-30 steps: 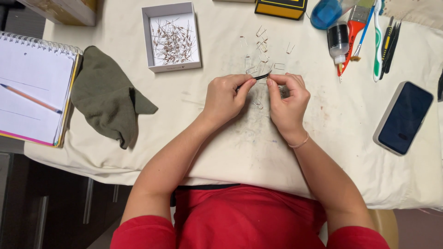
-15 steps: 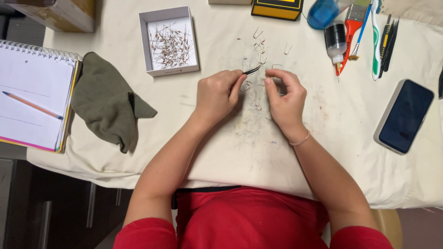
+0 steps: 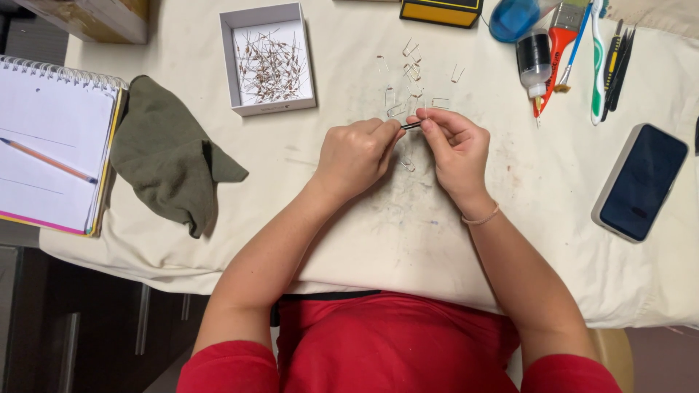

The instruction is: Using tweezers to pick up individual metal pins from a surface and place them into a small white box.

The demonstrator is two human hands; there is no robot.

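Both hands are working close together over the cloth-covered counter (image 3: 349, 240): the left hand (image 3: 357, 156) is curling shut around a thin dark tool (image 3: 411, 126), probably tweezers, whose tip is pointing right, and the right hand (image 3: 455, 145) is pinching its fingertips (image 3: 424, 122) closed at that tip, on something too small to make out. Just beyond the hands, bent wire pieces (image 3: 409, 80) are lying scattered on the cloth, with one more (image 3: 408, 164) sitting between the two hands. Farther off, a white box of small components (image 3: 268, 62) is sitting to the far left, and a phone (image 3: 641, 182) is lying well apart to the right.
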